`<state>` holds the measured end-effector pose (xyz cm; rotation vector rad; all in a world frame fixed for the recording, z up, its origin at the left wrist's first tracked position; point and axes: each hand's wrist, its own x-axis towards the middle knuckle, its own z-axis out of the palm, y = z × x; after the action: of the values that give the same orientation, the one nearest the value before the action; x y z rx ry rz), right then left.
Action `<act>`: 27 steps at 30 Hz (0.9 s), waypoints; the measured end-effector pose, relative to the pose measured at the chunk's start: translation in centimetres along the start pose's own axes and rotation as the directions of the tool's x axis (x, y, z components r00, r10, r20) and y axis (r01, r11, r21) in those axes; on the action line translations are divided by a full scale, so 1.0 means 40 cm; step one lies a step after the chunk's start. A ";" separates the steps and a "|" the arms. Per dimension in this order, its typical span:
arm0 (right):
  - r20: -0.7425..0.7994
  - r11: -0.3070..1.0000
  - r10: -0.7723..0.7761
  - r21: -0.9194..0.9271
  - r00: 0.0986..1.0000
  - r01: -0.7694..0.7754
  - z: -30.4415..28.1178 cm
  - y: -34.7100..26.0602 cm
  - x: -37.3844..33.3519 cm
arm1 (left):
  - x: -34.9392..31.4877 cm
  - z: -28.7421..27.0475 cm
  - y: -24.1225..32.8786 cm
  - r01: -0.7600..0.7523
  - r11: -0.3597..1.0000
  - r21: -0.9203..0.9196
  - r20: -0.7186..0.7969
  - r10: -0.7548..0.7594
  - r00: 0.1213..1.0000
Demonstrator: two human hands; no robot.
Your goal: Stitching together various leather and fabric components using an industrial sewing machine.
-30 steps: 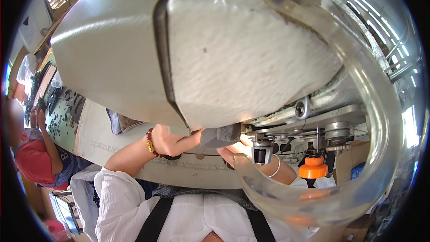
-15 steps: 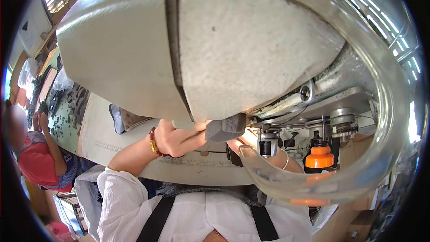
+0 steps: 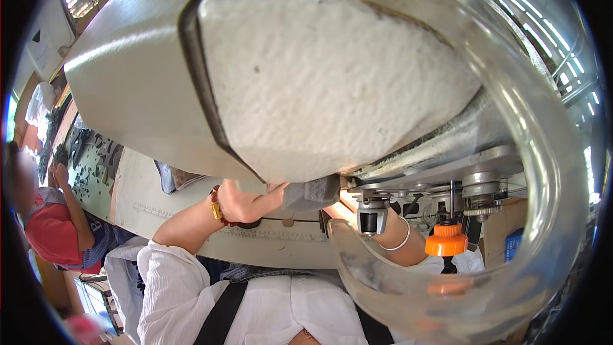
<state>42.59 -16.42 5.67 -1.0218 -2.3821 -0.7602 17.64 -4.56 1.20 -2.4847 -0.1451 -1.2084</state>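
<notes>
The white head of a sewing machine (image 3: 332, 76) fills the upper middle and hides much of the work spot. My left hand (image 3: 246, 203), with a red and gold bracelet at the wrist, reaches in under its lower edge. Its fingers stretch to the right, and their tips vanish behind a grey foam-like block (image 3: 311, 194) at the machine's underside. A small dark piece (image 3: 250, 223) shows beneath this hand. My right hand is behind the machine's metal parts; only its forearm (image 3: 403, 243) with a pale bangle shows clearly. What either hand holds is hidden.
A clear curved plastic guard (image 3: 543, 172) arcs close at the right. An orange knob (image 3: 446, 240) hangs near it. The pale worktable (image 3: 153, 182) carries a printed ruler and a folded dark cloth item (image 3: 175, 177). At the left, a person in red (image 3: 57, 233) works at a green table with dark pieces.
The machine head and guard have shifted left in the picture, and the orange knob sits lower. My left hand stays nearly in place; more of my right forearm shows.
</notes>
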 end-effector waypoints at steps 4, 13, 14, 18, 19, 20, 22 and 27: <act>0.004 0.994 0.068 0.089 0.998 -0.068 -0.005 0.000 -0.006 | -0.004 0.014 -0.012 0.028 1.000 -0.012 -0.025 -0.028 0.999; 0.013 0.963 0.192 0.193 0.981 -0.191 -0.005 0.007 -0.004 | -0.019 0.036 -0.019 0.046 0.999 -0.024 -0.043 -0.047 0.998; 0.016 0.958 0.203 0.202 0.979 -0.202 -0.006 0.010 -0.002 | -0.020 0.040 -0.019 0.047 0.999 -0.024 -0.044 -0.048 0.998; 0.035 0.942 0.242 0.230 0.970 -0.243 -0.006 0.018 0.007 | -0.029 0.045 -0.020 0.053 0.998 -0.027 -0.049 -0.054 0.997; 0.041 0.935 0.255 0.245 0.966 -0.257 -0.007 0.019 0.009 | -0.031 0.046 -0.020 0.056 0.998 -0.028 -0.050 -0.057 0.997; 0.045 0.929 0.268 0.252 0.962 -0.270 -0.007 0.023 0.009 | -0.031 0.048 -0.021 0.061 0.998 -0.034 -0.051 -0.063 0.997; 0.061 0.914 0.299 0.270 0.952 -0.304 -0.005 0.030 0.007 | -0.027 0.050 -0.023 0.070 0.997 -0.041 -0.055 -0.072 0.996; 0.122 0.861 0.401 0.289 0.908 -0.419 0.010 0.043 0.001 | 0.015 0.023 -0.030 0.137 0.980 -0.144 -0.021 -0.142 0.990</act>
<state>43.78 -15.16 5.91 -1.3593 -2.1232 -0.1944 18.40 -3.16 1.48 -2.6134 -0.2366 -1.3578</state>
